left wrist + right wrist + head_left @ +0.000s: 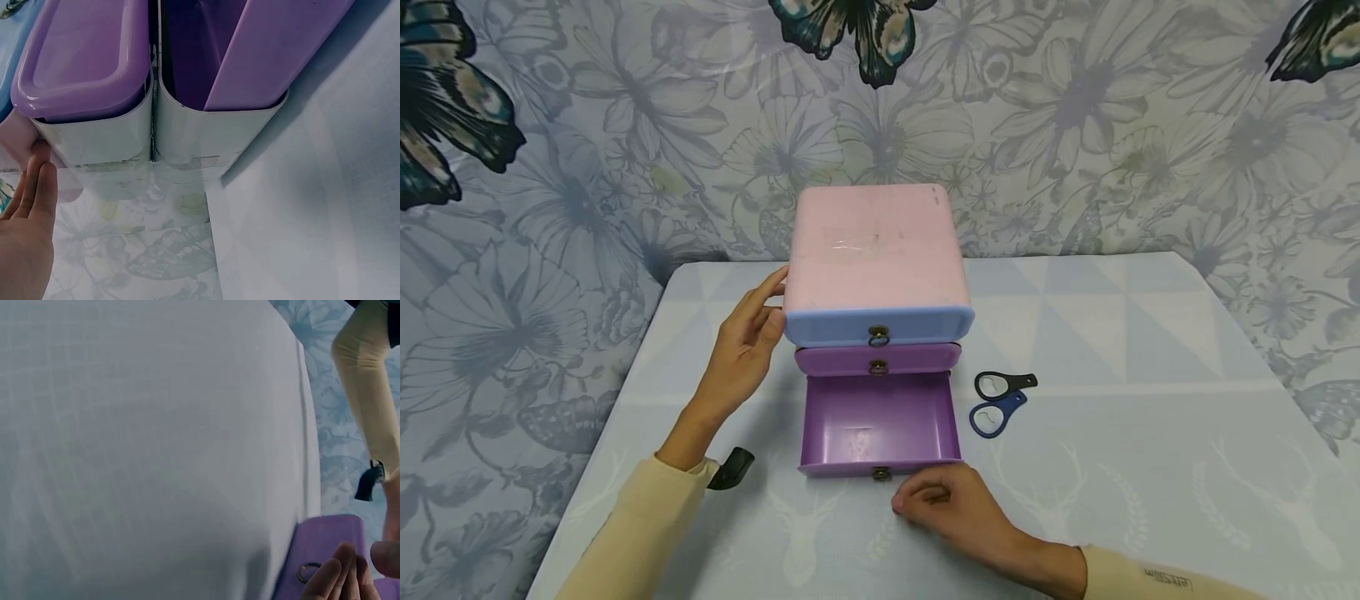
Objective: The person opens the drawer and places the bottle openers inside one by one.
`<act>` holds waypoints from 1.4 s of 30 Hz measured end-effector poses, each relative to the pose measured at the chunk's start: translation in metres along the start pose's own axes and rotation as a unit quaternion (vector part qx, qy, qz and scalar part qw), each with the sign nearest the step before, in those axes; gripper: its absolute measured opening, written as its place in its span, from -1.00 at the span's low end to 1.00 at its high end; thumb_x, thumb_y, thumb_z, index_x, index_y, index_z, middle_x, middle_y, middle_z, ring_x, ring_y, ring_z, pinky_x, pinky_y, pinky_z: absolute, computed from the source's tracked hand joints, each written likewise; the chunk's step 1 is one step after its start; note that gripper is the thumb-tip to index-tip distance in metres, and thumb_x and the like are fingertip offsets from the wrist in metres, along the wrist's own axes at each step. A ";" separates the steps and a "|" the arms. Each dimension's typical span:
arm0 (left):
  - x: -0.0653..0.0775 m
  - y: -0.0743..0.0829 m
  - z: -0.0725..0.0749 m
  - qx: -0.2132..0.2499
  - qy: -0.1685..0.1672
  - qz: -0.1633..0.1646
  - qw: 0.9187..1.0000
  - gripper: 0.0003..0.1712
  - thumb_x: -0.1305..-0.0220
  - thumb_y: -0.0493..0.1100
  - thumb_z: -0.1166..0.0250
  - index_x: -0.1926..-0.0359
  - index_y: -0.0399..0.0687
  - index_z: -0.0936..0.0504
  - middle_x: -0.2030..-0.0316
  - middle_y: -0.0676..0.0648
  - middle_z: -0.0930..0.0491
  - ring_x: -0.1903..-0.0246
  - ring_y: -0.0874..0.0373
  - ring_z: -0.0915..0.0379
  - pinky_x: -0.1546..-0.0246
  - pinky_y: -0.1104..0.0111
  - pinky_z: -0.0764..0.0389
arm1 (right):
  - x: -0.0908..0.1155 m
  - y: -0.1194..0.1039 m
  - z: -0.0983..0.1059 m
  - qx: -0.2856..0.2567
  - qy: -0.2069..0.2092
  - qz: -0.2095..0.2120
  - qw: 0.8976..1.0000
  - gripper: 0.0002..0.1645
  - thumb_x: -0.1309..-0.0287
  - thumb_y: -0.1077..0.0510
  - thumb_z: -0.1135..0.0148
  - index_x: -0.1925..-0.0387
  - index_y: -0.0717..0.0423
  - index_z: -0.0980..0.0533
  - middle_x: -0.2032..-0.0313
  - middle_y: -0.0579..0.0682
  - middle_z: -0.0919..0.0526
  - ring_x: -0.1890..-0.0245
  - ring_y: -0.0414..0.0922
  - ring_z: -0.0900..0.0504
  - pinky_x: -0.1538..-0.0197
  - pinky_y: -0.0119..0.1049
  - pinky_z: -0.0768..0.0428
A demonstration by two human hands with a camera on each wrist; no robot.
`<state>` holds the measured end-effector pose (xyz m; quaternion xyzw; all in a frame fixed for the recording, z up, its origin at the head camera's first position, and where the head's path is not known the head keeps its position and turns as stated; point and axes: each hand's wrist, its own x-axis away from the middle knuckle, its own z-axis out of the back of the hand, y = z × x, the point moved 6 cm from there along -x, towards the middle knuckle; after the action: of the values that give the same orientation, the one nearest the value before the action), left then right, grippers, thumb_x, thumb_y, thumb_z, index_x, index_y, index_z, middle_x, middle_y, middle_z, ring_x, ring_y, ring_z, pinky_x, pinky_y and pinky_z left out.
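A small mini drawer unit (880, 250) with a pink top and a blue front stands on the table. Its bottom purple drawer (880, 417) is pulled out and nothing shows inside. My left hand (737, 358) touches the unit's left side, fingers fairly straight along the pink part in the left wrist view. My right hand (955, 508) is at the right end of the bottom drawer's front, fingers loosely bent. In the right wrist view the ring pull (307, 572) lies beside those fingertips, with the thumb apart from them.
Right of the drawer lie two small looped pieces, one black (1006, 384) and one blue (997, 415), like scissor handles. The middle purple drawer (877, 359) sits under the blue front. Flowered wall covering (1075, 150) rises behind the table (1112, 333).
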<state>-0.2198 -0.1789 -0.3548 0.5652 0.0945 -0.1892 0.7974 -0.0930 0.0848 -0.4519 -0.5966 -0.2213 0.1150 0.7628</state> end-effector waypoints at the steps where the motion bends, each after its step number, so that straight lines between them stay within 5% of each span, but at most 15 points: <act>1: 0.000 0.000 0.000 0.002 0.002 0.001 1.000 -0.41 -0.59 -0.15 0.03 -0.53 0.37 -0.19 -0.30 -0.06 -0.35 -0.07 0.17 -0.54 -0.10 0.41 -0.47 | 0.001 -0.002 0.002 -0.003 -0.003 0.003 1.000 -0.90 -0.18 0.18 -0.38 0.31 0.13 -0.74 0.37 0.08 -0.77 0.42 -0.34 -0.62 0.27 -0.43 -0.60; 14: 0.000 -0.001 0.000 0.002 0.003 0.008 1.000 -0.40 -0.59 -0.17 0.02 -0.54 0.34 -0.19 -0.30 -0.04 -0.35 -0.09 0.16 -0.54 -0.10 0.40 -0.47 | 0.007 -0.020 0.036 -0.006 0.003 0.028 1.000 -0.82 -0.22 0.11 -0.39 0.27 0.17 -0.70 0.33 0.23 -0.73 0.39 -0.18 -0.68 0.27 -0.36 -0.64; 23: 0.001 0.000 0.000 0.004 0.001 0.003 1.000 -0.41 -0.59 -0.13 0.01 -0.54 0.32 -0.19 -0.31 -0.06 -0.34 -0.09 0.18 -0.54 -0.10 0.41 -0.47 | 0.013 -0.019 0.060 0.006 0.012 0.012 1.000 -0.78 -0.26 0.10 -0.36 0.28 0.22 -0.69 0.37 0.13 -0.74 0.42 -0.16 -0.68 0.28 -0.27 -0.65; 33: 0.000 0.002 0.000 0.004 -0.003 0.000 1.000 -0.41 -0.59 -0.12 0.01 -0.54 0.30 -0.18 -0.31 -0.10 -0.33 -0.09 0.20 -0.54 -0.10 0.43 -0.48 | 0.007 -0.019 0.122 0.074 0.097 0.022 0.992 -0.82 -0.28 0.15 -0.34 0.21 0.21 -0.69 0.25 0.09 -0.77 0.29 -0.15 -0.73 0.22 -0.31 -0.63; 42: 0.000 0.002 0.000 0.014 -0.002 0.004 1.000 -0.40 -0.58 -0.12 -0.01 -0.54 0.32 -0.19 -0.31 -0.09 -0.32 -0.09 0.19 -0.54 -0.09 0.43 -0.48 | -0.011 -0.010 0.162 0.132 0.094 0.008 0.987 -0.62 -0.22 0.01 -0.41 0.06 0.20 -0.67 0.12 0.12 -0.76 0.14 -0.06 -0.75 0.11 -0.32 -0.65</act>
<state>-0.2186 -0.1786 -0.3527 0.5758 0.0881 -0.1889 0.7906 -0.1799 0.2165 -0.4140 -0.5009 -0.1272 0.0929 0.8511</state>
